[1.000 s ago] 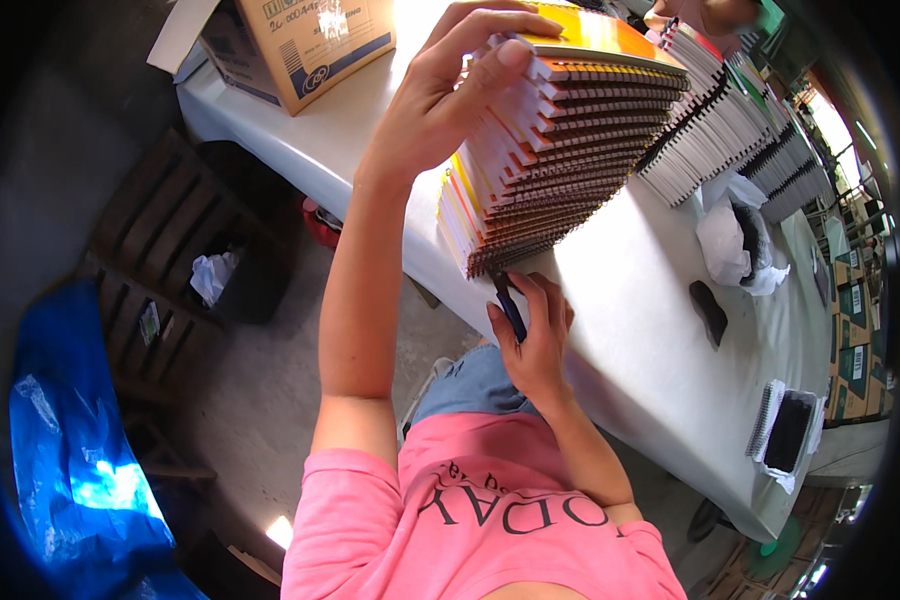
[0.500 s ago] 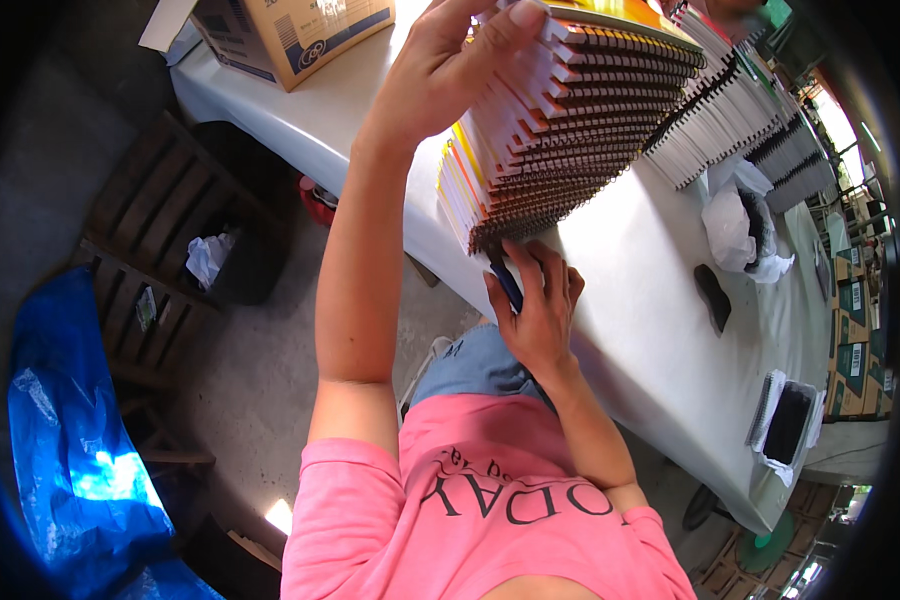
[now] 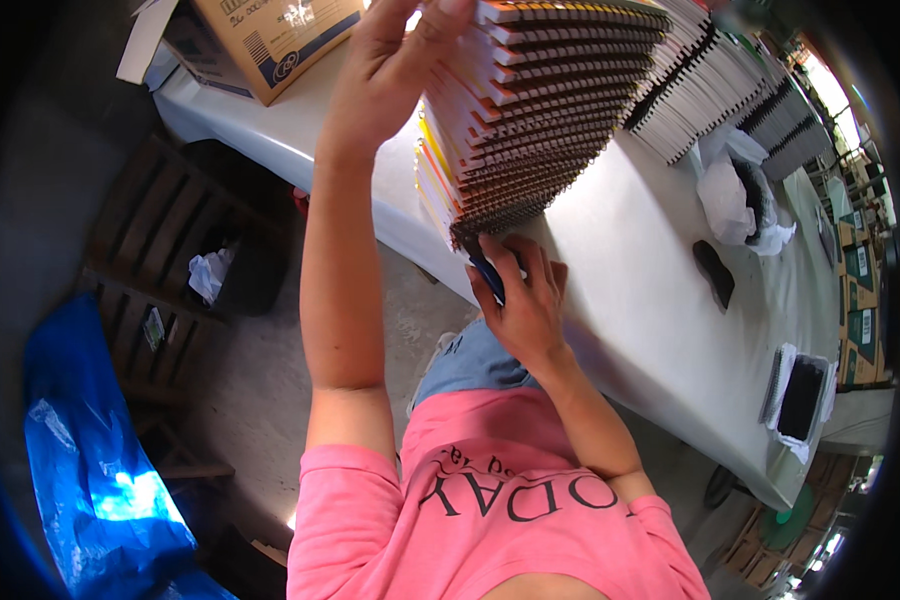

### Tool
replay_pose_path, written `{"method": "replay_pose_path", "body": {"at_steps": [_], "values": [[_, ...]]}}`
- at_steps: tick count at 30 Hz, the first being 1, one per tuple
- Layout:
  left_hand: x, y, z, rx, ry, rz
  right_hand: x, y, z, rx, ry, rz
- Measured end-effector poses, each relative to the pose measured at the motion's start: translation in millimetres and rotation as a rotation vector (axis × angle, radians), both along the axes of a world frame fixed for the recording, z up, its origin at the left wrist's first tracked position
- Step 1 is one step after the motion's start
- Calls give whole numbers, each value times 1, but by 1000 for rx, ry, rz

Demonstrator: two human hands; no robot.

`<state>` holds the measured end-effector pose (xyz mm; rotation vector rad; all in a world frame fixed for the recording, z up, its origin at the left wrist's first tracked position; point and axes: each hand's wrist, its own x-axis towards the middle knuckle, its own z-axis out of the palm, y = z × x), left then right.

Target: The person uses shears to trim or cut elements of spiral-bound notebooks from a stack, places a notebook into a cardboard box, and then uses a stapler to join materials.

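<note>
A tall stack of spiral-bound notebooks (image 3: 560, 110) stands on the white-covered table, brown coils facing right. My left hand (image 3: 385, 85) grips the stack's upper left edge; its thumb presses on the notebooks, and the frame's top cuts off some fingers. Low at the stack's near end, my right hand (image 3: 530, 300) is closed around a dark-blue-handled tool (image 3: 487, 277) that looks like pliers. The tool's dark tip meets the coil ends of the lowest notebooks; its jaws are too small to make out.
More bound stacks (image 3: 695, 95) stand behind on the table (image 3: 650, 320). To the right are a plastic-lined container (image 3: 735, 200), a dark curved object (image 3: 713, 275) and a lined tray (image 3: 802, 400). A cardboard box (image 3: 260, 45) sits far left, above a wooden bench (image 3: 160, 210) and blue tarp (image 3: 100, 450).
The view has shifted, so the stack and both hands sit slightly further left in it. Left hand stays on the stack, right hand keeps the tool at the lower coil ends.
</note>
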<state>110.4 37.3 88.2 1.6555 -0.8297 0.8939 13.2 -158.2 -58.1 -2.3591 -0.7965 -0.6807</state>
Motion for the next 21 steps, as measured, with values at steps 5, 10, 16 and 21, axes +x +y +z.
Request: {"method": "replay_pose_path", "body": {"at_steps": [5, 10, 16, 21], "values": [[-6, 4, -3, -31, 147, 10, -6, 3, 2, 435, 672, 218], [1, 2, -2, 27, -4, 66, -10, 1, 9, 584, 869, 197], [-2, 1, -4, -43, 58, 9, -11, -4, 6, 38, 92, -51], [-1, 0, -3, -48, 66, -17, -7, -1, 2, 16, 43, -60]]}}
